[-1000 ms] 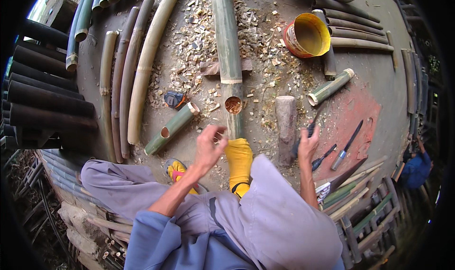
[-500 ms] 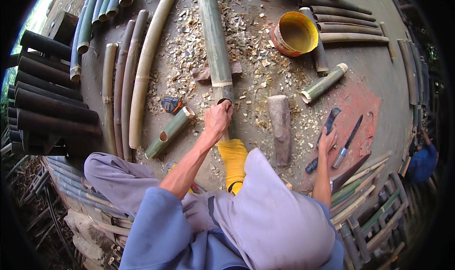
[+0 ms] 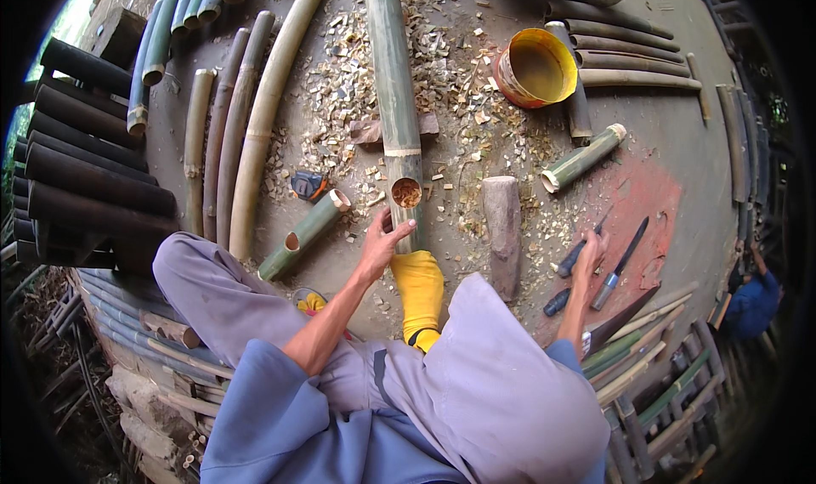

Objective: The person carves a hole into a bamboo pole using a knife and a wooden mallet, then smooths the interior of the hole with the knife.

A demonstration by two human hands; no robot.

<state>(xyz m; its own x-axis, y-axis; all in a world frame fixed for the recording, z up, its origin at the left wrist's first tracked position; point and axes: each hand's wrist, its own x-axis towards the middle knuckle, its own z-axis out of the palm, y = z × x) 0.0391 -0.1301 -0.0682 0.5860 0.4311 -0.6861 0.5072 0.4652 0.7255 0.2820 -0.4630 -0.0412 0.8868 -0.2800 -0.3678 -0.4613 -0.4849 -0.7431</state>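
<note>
A long green bamboo pole (image 3: 396, 84) runs away from me, with a round hole (image 3: 406, 193) cut in its near end and brown shavings inside. My left hand (image 3: 382, 244) lies against the pole's left side just below the hole, its thumb stretched over the top and fingers apart. My foot in a yellow sock (image 3: 417, 284) covers the pole's near end. At the right, my right hand (image 3: 592, 250) is closed around a slim tool with a dark handle (image 3: 570, 261) and a thin pointed shaft. Beside it lie a chisel (image 3: 619, 267) and another dark handle (image 3: 557, 302).
A wooden block (image 3: 366, 132) supports the pole amid scattered chips. A mallet-like wood piece (image 3: 502, 237), short bamboo lengths (image 3: 304, 236), a tape measure (image 3: 308, 185) and a yellow bucket (image 3: 535, 67) stand around. Bamboo poles (image 3: 276, 118) lie left. Another person (image 3: 752, 301) is far right.
My left hand has come down off the hole and spread its fingers, uncovering the shavings. My right hand has closed on the slim tool, and the dark curved thing above it no longer shows.
</note>
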